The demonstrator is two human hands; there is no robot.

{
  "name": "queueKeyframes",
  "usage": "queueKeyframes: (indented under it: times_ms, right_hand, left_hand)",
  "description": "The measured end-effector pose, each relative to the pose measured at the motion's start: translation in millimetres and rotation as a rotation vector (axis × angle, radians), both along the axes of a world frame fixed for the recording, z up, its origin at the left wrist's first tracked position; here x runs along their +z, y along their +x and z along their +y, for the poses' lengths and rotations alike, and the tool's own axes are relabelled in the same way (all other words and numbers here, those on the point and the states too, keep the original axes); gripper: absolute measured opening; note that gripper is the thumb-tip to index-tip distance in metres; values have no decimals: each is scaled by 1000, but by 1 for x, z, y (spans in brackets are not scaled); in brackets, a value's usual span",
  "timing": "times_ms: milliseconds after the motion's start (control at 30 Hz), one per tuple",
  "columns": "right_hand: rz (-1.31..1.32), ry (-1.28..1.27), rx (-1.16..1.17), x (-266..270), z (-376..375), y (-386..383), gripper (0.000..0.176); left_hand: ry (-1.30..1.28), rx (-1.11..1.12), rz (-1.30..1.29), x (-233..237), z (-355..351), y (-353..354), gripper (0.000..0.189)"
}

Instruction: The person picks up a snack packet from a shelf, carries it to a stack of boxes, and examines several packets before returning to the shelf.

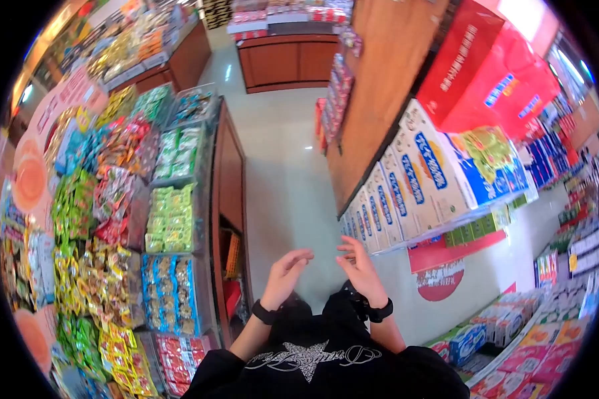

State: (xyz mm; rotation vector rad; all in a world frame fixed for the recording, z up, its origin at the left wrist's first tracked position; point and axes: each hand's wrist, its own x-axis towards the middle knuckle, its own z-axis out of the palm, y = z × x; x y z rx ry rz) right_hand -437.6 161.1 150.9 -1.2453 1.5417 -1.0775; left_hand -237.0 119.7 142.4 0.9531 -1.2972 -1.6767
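My left hand is held in front of my body with its fingers loosely bent, and nothing shows in it. Facing it across a small gap, my right hand has its fingers apart and is likewise bare of any object. Each wrist wears a black band. Stacked white cartons with blue labels stand beyond my right hand. On the other side, nearest my left hand, is a wooden display counter with clear bins of packaged snacks, among them green packets and blue-edged packs.
A pale floor aisle runs ahead between the snack counter and a wooden panel. Another wooden counter stands at its far end. Red bags top the cartons. Boxed goods line the lower right.
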Motion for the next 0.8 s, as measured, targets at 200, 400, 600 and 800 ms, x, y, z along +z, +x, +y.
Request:
queueKeyframes:
  times_ms: [200,400,600,800]
  right_hand:
    - [28,8,-180,4,31,-54,49]
    - [14,-89,-354,13,63,-110,45]
    - [-12,-175,-523,38,81,-171,38]
    - [25,-377,-569,49,90,-236,34]
  left_hand:
    - [-47,-161,16,4,-10,-62,26]
    - [-33,-316,24,14,-10,-130,26]
    - [-125,-378,10,37,-15,-205,26]
    - [-525,-334,-31,77,-19,-259,25]
